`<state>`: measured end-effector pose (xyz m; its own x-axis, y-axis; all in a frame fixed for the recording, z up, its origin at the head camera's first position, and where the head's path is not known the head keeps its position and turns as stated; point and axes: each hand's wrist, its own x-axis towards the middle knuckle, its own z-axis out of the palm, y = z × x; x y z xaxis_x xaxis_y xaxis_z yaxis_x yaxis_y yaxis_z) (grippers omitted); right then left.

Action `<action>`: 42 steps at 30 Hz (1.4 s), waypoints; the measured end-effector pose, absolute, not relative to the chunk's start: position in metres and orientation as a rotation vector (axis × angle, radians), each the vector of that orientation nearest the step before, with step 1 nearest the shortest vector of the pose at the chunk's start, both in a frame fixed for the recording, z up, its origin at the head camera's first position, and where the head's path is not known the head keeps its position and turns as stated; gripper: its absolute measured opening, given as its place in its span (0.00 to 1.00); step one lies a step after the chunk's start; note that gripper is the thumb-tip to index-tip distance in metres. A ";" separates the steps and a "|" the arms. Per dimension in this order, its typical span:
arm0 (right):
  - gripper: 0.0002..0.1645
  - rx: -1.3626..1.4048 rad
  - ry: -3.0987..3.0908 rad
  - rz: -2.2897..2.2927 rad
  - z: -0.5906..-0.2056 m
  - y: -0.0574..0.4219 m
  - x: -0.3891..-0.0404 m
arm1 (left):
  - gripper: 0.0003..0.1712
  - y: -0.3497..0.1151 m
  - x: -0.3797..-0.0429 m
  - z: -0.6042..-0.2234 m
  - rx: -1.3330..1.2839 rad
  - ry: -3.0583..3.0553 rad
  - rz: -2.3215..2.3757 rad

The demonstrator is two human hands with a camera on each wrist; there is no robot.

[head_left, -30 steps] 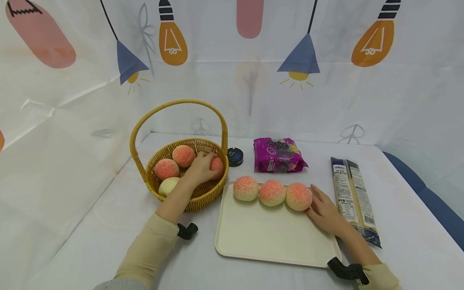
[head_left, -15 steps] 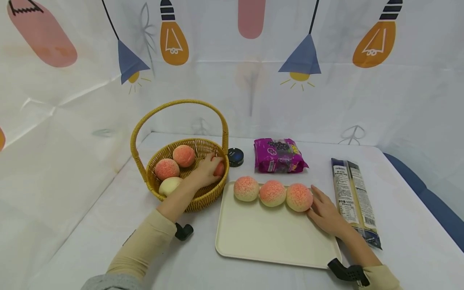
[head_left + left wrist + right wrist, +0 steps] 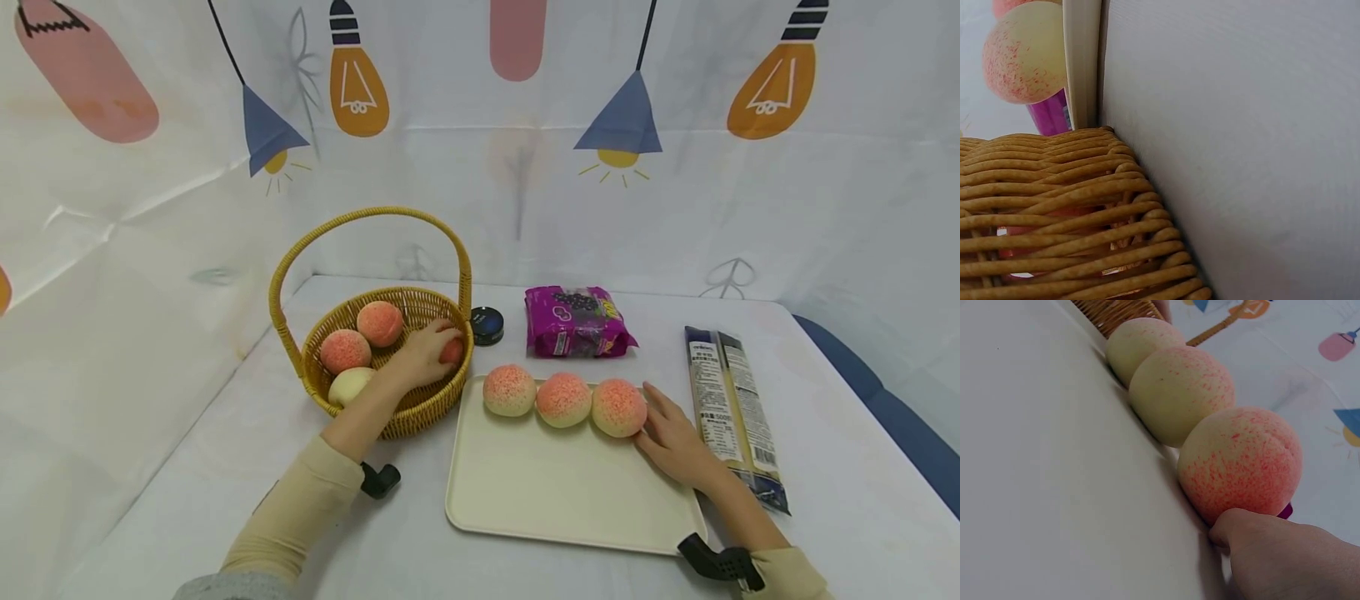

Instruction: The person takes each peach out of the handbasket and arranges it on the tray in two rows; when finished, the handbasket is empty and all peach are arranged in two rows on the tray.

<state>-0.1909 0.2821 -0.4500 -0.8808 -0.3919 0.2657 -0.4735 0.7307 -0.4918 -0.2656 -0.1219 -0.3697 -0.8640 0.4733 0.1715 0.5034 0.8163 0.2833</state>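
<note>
Inside the wicker basket my left hand grips a peach by the right wall, its fingers curled over the fruit. Two pink peaches and a pale one lie to the left of that hand. Three peaches stand in a row along the far edge of the cream tray. My right hand touches the rightmost peach with loosely extended fingers. The left wrist view shows the basket weave but not the left hand.
A purple snack packet lies behind the tray. Beside the basket sits a round dark tin. A long noodle packet lies right of the tray. The basket's tall handle arches over its opening.
Inside the basket, the left hand has shifted slightly right and down with the peach, toward the right wall. The right hand and the tray peaches have stayed put.
</note>
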 end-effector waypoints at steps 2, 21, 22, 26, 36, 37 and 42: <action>0.32 0.699 -2.790 0.848 -0.450 0.282 -0.191 | 0.25 -0.123 -0.265 -0.370 -0.774 -2.919 -0.476; 0.32 0.712 -2.771 0.843 -0.448 0.282 -0.190 | 0.24 -0.127 -0.262 -0.362 -0.715 -2.884 -0.551; 0.32 0.712 -2.771 0.843 -0.448 0.282 -0.190 | 0.24 -0.127 -0.262 -0.362 -0.714 -2.867 -0.560; 0.32 0.709 -2.775 0.847 -0.448 0.282 -0.190 | 0.22 -0.127 -0.260 -0.360 -0.710 -2.801 -0.584; 0.31 0.713 -2.759 0.860 -0.449 0.281 -0.190 | 0.21 -0.126 -0.259 -0.357 -0.672 -2.697 -0.570; 0.31 0.715 -2.757 0.860 -0.449 0.281 -0.190 | 0.22 -0.126 -0.259 -0.356 -0.664 -2.687 -0.581; 0.30 0.716 -2.761 0.867 -0.449 0.283 -0.191 | 0.21 -0.125 -0.256 -0.350 -0.646 -2.628 -0.623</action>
<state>-0.1909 0.2829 -0.4490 -0.8724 -0.3958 0.2867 -0.4887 0.7171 -0.4970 -0.2560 -0.1249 -0.3498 -0.8296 0.3461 0.4381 0.5059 0.7979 0.3278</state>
